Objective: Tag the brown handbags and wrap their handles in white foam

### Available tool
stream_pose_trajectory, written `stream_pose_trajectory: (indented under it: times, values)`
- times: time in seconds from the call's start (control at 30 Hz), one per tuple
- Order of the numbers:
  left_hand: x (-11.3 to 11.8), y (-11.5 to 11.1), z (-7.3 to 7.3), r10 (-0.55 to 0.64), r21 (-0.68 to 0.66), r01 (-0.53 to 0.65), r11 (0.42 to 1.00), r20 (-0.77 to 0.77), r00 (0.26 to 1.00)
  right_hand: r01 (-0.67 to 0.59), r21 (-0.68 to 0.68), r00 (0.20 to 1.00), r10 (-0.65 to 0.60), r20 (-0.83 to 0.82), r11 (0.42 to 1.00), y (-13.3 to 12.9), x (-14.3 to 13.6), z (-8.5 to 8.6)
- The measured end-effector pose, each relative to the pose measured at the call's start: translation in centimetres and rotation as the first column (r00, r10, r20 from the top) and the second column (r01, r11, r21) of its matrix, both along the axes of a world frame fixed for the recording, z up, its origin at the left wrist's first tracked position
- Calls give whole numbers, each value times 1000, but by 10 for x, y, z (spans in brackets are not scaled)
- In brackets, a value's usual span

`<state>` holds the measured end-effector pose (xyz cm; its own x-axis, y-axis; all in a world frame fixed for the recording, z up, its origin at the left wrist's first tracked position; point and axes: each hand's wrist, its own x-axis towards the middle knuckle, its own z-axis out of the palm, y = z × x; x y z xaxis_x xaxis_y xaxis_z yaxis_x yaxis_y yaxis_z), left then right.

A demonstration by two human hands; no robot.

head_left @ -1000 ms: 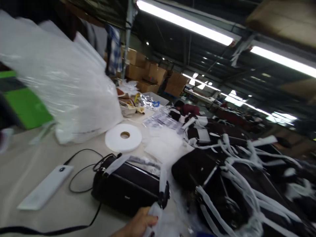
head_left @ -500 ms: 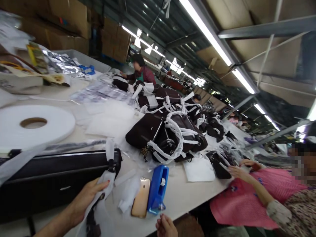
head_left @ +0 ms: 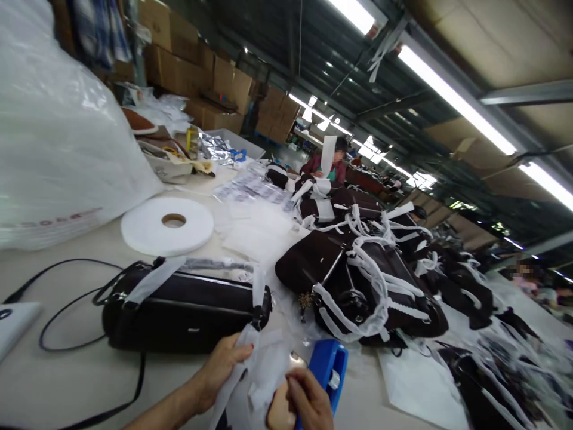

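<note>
A dark handbag (head_left: 179,316) lies on the table at left centre, with white wrapping on its handles. My left hand (head_left: 222,365) is closed on a white wrapping strip (head_left: 239,373) at the bag's right end, the thumb lying along it. Dark strap parts show beneath the strip. My right hand (head_left: 310,397) has its fingers pinched together over a gold phone (head_left: 282,406), partly covering it; what the fingertips hold, if anything, is too small to make out. Just beside that hand stands a blue tape dispenser (head_left: 329,364).
Behind the bag lies a big white roll (head_left: 147,230). Wrapped dark handbags (head_left: 308,257) pile up to the right. A large plastic bag (head_left: 67,143) bulges at left, above a black cable (head_left: 42,334). White sheets (head_left: 421,382) lie at right. Another person (head_left: 313,164) sits across the table.
My view has swung left, bringing the whole bag into sight. My right hand has moved from the dispenser's front end to over the phone, nearer my left hand, which keeps hold of the strip.
</note>
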<state>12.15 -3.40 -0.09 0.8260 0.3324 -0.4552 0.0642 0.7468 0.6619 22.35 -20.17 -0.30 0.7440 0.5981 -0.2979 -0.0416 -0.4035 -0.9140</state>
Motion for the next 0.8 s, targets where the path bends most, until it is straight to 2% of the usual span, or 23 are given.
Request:
stream_pose_trajectory:
  times: [0.03, 0.1, 0.17, 0.23, 0.3, 0.4, 0.63, 0.8]
  values:
    - [-1, -1, -1, 8, 10, -8, 1000, 10, 1000, -153, 24, 988, 152, 21, 988, 20, 1, 11]
    - [-2, -3, -2, 32, 47, -33, 998, 17, 999, -317, 33, 943, 311, 117, 948, 57, 2, 27]
    - [-3, -5, -4, 57, 84, -59, 995, 16, 998, -424, -12, 883, 417, 217, 905, 84, 2, 33]
    - [-4, -7, -5, 80, 97, -82, 992, 17, 997, -480, -91, 820, 484, 306, 872, 99, 4, 31]
    - [-5, -9, -5, 99, 112, -101, 989, 29, 995, -501, -152, 777, 520, 354, 852, 103, 7, 25]
    - [-6, -11, -3, 112, 169, -117, 979, 38, 993, -524, -170, 762, 548, 344, 835, 102, 11, 20]
    - [-5, -12, 2, 97, 212, -105, 971, 50, 994, -516, -120, 798, 527, 291, 848, 101, 14, 26]
    - [-5, -12, -2, 34, 249, -41, 968, 32, 999, -468, -154, 853, 490, 178, 870, 105, 16, 19]
